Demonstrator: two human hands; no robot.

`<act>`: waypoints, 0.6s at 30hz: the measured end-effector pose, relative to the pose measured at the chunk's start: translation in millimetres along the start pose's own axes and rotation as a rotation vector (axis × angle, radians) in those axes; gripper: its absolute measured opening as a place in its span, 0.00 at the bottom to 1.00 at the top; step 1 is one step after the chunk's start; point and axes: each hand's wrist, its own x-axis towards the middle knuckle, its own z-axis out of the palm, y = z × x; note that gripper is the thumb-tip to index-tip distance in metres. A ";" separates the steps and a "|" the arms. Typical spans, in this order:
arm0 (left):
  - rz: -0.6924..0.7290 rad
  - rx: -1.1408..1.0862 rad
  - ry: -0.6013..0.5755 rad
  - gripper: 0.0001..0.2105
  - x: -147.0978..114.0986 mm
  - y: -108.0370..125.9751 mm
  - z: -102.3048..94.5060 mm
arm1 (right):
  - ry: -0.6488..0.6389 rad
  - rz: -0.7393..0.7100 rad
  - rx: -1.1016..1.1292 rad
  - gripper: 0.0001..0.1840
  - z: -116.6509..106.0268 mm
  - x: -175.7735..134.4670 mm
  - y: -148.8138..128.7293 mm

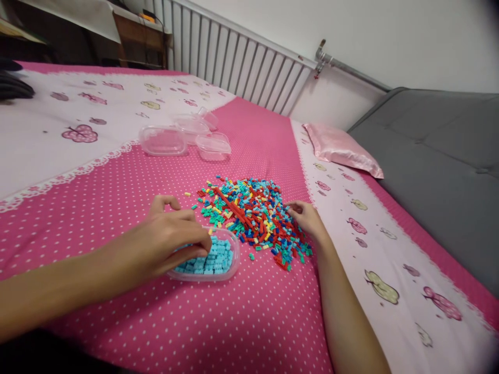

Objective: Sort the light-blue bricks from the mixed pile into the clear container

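Observation:
A heap of small toy bricks (253, 213) in red, blue, teal and yellow lies on the pink dotted bedsheet (249, 311). Just left of it stands a clear plastic container (226, 272) filled with light blue bricks (218, 259). My left hand (171, 241) hovers over that container, fingers pinched together above the blue bricks; whether a brick sits between them is hidden. My right hand (306, 217) rests at the right edge of the heap, fingers curled into the bricks.
Several empty clear containers and lids (183, 136) sit farther back on the bed. A pink satin pillow (343, 150) lies at the right, a grey sofa (436, 171) beyond it. A white radiator (234, 62) lines the wall.

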 end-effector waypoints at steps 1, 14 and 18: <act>0.004 0.010 0.000 0.10 0.3 0.8 -0.7 | 0.004 0.003 -0.001 0.20 0.4 -0.6 -1.9; -0.015 0.042 0.009 0.07 -1.0 2.7 -7.7 | 0.268 0.068 -0.062 0.15 -13.6 -21.1 -37.9; -0.040 0.049 0.033 0.06 -1.8 1.9 -6.9 | 0.370 -0.108 0.014 0.17 -2.8 -48.1 -93.4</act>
